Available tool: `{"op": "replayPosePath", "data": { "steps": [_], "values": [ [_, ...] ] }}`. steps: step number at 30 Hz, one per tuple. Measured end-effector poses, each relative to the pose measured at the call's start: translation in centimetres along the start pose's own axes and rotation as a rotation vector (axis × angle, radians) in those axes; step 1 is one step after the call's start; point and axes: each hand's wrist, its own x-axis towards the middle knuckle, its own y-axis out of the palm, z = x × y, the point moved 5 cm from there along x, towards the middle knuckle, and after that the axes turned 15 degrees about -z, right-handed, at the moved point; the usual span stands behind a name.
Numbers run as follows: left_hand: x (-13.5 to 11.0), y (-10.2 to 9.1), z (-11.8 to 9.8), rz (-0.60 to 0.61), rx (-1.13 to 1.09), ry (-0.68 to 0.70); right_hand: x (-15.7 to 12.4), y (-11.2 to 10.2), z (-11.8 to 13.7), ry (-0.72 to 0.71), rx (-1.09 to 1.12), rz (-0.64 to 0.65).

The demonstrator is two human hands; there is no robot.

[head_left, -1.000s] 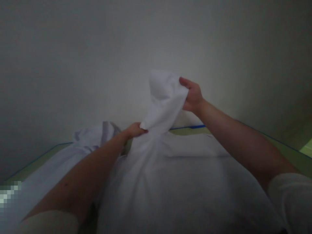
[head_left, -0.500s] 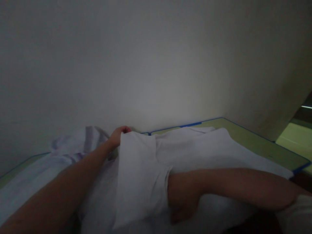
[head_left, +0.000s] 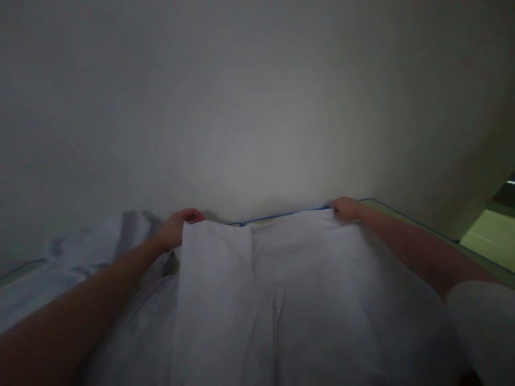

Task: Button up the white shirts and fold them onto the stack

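Observation:
A white garment lies spread in front of me on a green table edged with blue tape. My left hand is closed on the garment's far left corner, close to the wall. At the far right corner my right hand grips the cloth edge, fingers curled over it. Both arms reach forward over the cloth. A fold line runs down the middle of the garment.
A crumpled pale pile of other cloth lies at the left of the table. A plain grey wall rises right behind the table. A lit greenish surface shows at the far right.
My right hand moved from low across the cloth to the far right corner and took hold of it. The garment now lies flatter and wider. My left hand stayed at its corner.

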Motion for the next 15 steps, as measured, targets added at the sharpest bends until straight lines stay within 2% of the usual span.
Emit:
{"op": "replayPosePath", "data": {
  "steps": [4, 8, 12, 15],
  "values": [
    [1.4, 0.3, 2.0, 0.029, 0.098, -0.047, 2.0, 0.1, -3.2, 0.084, -0.05, -0.053],
    [2.9, 1.0, 3.7, 0.038, 0.175, -0.034, 2.3, 0.4, -5.4, 0.141, -0.048, -0.124],
    [3.8, 1.7, 3.8, 0.042, 0.201, -0.019, 1.8, 0.3, -6.9, 0.173, -0.013, -0.194],
    [3.7, 1.3, 2.9, 0.05, 0.187, -0.004, 1.3, -0.9, -7.7, 0.126, -0.006, -0.203]
  ]
}}
